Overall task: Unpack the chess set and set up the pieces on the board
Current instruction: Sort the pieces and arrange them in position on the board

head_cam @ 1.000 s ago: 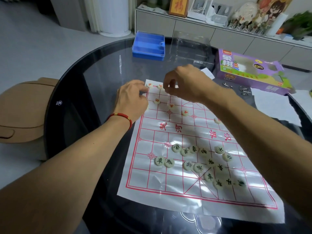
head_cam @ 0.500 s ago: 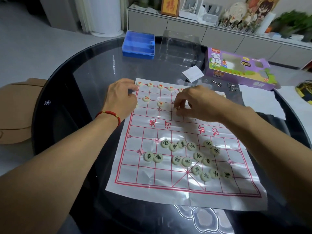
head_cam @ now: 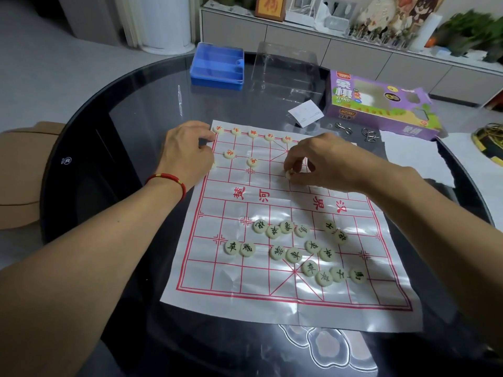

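Observation:
A white plastic xiangqi board sheet [head_cam: 261, 300] with red lines lies on the dark glass table. Several red-lettered round pieces [head_cam: 252, 133] stand in a row along its far edge, and two more [head_cam: 252, 161] sit just below. Several black-lettered pieces [head_cam: 294, 254] lie in a loose cluster on the near half. My right hand [head_cam: 324, 161] pinches a red-lettered piece [head_cam: 289, 174] on the board near the middle. My left hand [head_cam: 187, 153] rests at the board's far left corner with curled fingers; whether it holds anything is hidden.
A blue compartment tray [head_cam: 217, 67] and a clear plastic lid [head_cam: 285, 69] stand at the table's back. The purple xiangqi box [head_cam: 378, 104] lies at the back right, with a small white paper [head_cam: 305, 112], metal ring puzzles [head_cam: 356, 130] and a white sheet [head_cam: 416, 156] near it.
My right hand has come down from the far row to the board's middle and now pinches a red piece there. My left hand stays at the far left corner. The camera has shifted.

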`<state>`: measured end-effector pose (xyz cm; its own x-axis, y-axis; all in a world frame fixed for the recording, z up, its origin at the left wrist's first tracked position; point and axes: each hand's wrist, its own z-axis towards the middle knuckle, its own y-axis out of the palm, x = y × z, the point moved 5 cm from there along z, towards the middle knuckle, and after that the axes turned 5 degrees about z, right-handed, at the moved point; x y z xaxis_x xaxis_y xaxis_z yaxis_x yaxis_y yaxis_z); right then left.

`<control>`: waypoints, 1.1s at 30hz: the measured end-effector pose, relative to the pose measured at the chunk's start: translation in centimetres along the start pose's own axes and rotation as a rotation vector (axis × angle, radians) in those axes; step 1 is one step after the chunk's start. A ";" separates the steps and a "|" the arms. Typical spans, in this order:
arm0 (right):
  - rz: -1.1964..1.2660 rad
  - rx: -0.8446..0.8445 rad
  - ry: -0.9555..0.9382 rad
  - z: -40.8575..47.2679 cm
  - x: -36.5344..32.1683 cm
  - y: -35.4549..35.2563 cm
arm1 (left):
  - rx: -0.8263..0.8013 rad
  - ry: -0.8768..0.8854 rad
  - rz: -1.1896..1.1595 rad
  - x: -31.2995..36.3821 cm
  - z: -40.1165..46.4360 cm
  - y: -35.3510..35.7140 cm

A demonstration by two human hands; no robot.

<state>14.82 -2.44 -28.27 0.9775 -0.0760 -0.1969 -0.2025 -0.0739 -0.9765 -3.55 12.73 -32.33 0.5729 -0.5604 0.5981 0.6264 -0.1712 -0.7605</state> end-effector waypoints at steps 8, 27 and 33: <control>0.000 -0.023 -0.013 -0.1 -0.3 0.0 | -0.001 -0.009 -0.003 -0.2 0.0 0.2; -0.007 0.136 -0.074 4.4 -4.2 1.3 | 0.043 0.015 0.007 0.1 0.0 -0.1; -0.005 0.139 -0.101 4.1 -4.7 1.6 | 0.032 0.017 -0.004 0.1 0.0 0.0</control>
<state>10.13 1.85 -29.21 0.9809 0.0246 -0.1931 -0.1943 0.0644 -0.9788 -3.52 12.69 -32.29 0.5614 -0.5738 0.5963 0.6452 -0.1477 -0.7496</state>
